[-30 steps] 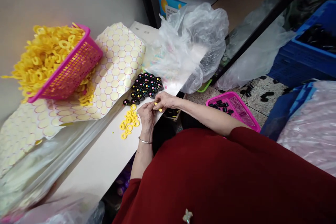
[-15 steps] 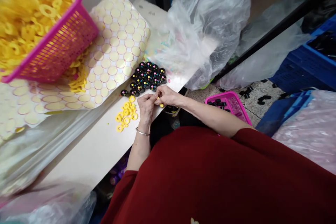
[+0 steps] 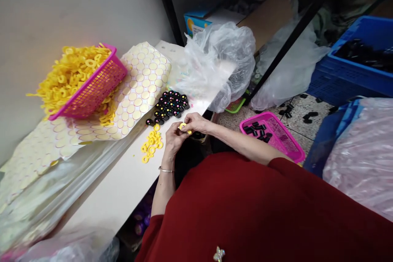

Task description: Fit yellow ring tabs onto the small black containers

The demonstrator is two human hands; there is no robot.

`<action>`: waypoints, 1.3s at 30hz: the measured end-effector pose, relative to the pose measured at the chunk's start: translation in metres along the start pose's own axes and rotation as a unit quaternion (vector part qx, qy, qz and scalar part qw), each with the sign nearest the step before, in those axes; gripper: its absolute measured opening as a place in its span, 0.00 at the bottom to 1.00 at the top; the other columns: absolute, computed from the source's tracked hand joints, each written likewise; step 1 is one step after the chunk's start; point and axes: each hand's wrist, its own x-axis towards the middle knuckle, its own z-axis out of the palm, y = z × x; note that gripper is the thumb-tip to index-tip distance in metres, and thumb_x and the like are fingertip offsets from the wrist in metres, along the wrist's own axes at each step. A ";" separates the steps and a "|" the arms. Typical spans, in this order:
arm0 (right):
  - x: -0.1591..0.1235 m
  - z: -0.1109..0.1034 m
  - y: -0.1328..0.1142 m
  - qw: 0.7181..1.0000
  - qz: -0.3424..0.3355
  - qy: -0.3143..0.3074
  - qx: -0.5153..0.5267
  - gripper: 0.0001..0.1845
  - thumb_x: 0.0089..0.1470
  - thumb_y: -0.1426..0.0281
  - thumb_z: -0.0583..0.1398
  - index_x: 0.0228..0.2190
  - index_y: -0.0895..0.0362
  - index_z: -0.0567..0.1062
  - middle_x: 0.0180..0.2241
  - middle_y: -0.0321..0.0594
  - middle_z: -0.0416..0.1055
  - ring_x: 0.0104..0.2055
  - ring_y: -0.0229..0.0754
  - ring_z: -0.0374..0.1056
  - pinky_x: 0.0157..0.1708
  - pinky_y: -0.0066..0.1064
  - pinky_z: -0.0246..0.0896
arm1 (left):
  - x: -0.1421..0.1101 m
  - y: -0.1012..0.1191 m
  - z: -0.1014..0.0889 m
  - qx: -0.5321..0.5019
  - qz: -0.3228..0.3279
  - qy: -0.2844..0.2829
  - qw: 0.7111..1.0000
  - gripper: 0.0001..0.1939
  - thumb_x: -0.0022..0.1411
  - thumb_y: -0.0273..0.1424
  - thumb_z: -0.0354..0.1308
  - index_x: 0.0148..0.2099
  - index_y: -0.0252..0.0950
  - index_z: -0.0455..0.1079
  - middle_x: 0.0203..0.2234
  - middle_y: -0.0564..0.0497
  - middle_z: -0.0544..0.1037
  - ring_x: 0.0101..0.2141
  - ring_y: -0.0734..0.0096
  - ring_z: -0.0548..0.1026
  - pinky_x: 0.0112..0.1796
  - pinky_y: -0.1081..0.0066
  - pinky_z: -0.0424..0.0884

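My left hand [image 3: 173, 140] and my right hand [image 3: 194, 123] meet over the front edge of the white table [image 3: 123, 184]. Both pinch a small yellow ring [image 3: 183, 126] between the fingertips. A loose heap of yellow rings [image 3: 151, 143] lies on the table just left of my left hand. A cluster of small black caps with coloured dots [image 3: 170, 105] sits just beyond my hands. A metal bangle circles my left wrist.
A pink basket [image 3: 92, 90] heaped with yellow rings stands tilted at the left on sheets of round stickers [image 3: 138, 86]. Clear plastic bags [image 3: 217, 57] lie behind the caps. On the floor sit a pink tray [image 3: 287, 141] with black parts and a blue crate [image 3: 353, 73].
The view has tilted up and back, so the basket and shelf sit lower in frame. My hands stay together at the table edge, still working the yellow ring.
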 end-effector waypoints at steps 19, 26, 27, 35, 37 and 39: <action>-0.089 -0.027 -0.008 0.972 0.039 -0.104 0.208 0.27 0.32 0.65 0.72 0.34 0.62 0.71 0.22 0.30 0.67 0.22 0.29 0.63 0.21 0.20 0.60 | -0.028 0.031 0.037 0.144 0.283 -0.095 0.944 0.20 0.56 0.44 0.60 0.48 0.40 0.73 0.44 0.46 0.75 0.47 0.61 0.69 0.49 0.59 0.67; -0.098 -0.013 -0.011 0.991 0.024 -0.034 0.125 0.24 0.29 0.75 0.69 0.34 0.63 0.73 0.22 0.28 0.67 0.22 0.29 0.62 0.22 0.21 0.59 | -0.033 0.029 0.045 0.169 0.324 -0.073 0.928 0.18 0.57 0.46 0.57 0.41 0.39 0.75 0.40 0.46 0.75 0.47 0.60 0.70 0.48 0.61 0.68; -0.098 -0.013 -0.010 0.991 0.021 -0.032 0.125 0.25 0.29 0.75 0.69 0.35 0.63 0.73 0.21 0.28 0.67 0.21 0.29 0.62 0.21 0.22 0.58 | -0.034 0.029 0.046 0.166 0.328 -0.067 0.928 0.18 0.57 0.47 0.57 0.40 0.39 0.75 0.40 0.46 0.75 0.48 0.59 0.70 0.49 0.60 0.67; -0.092 -0.030 0.003 0.965 0.057 -0.127 0.223 0.32 0.28 0.58 0.73 0.34 0.62 0.71 0.25 0.32 0.69 0.25 0.33 0.67 0.26 0.27 0.68 | -0.032 0.021 0.048 0.155 0.287 -0.051 0.944 0.22 0.55 0.51 0.57 0.39 0.39 0.75 0.39 0.45 0.76 0.51 0.56 0.68 0.52 0.55 0.65; -0.091 -0.033 0.003 0.956 0.068 -0.135 0.251 0.32 0.30 0.52 0.71 0.31 0.61 0.70 0.26 0.33 0.69 0.26 0.34 0.68 0.28 0.28 0.69 | -0.030 0.019 0.048 0.149 0.273 -0.050 0.949 0.22 0.53 0.52 0.58 0.39 0.39 0.76 0.40 0.46 0.76 0.50 0.56 0.68 0.52 0.54 0.64; -0.091 -0.033 0.002 0.958 0.064 -0.114 0.255 0.28 0.33 0.53 0.71 0.28 0.61 0.70 0.24 0.32 0.68 0.24 0.31 0.66 0.25 0.25 0.67 | -0.028 0.018 0.048 0.142 0.267 -0.054 0.952 0.21 0.53 0.51 0.60 0.39 0.40 0.76 0.40 0.46 0.76 0.51 0.56 0.68 0.53 0.53 0.64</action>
